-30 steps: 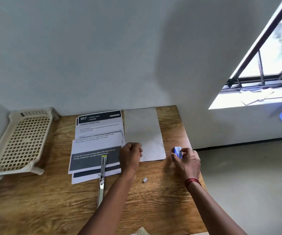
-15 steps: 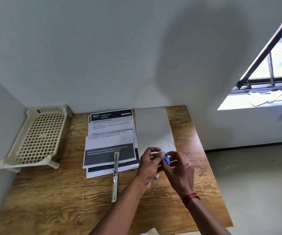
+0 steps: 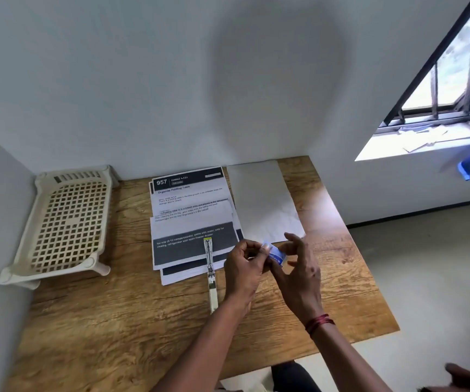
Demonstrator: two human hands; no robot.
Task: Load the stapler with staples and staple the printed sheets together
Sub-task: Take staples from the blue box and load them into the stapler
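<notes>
A small blue-and-white staple box [image 3: 275, 254] is held above the wooden table [image 3: 131, 312], between both hands. My left hand [image 3: 242, 270] pinches its left end with fingertips. My right hand [image 3: 298, 274] holds its right side, the other fingers spread. The metal stapler [image 3: 210, 274] lies folded out flat in a long strip, its yellow-tipped end on the printed sheets [image 3: 191, 219]. The sheets lie overlapping, fanned out, at the table's middle back. The small loose piece seen earlier on the table is hidden behind my hands.
A blank white sheet [image 3: 265, 199] lies right of the printed ones. A cream perforated plastic tray [image 3: 64, 222] stands at the left by the wall. The table's right edge drops to the floor; a window sill is at far right.
My right hand carried the staple box from the table's right side toward the middle. My left hand came over and took hold of the box's other end. The camera view shifted.
</notes>
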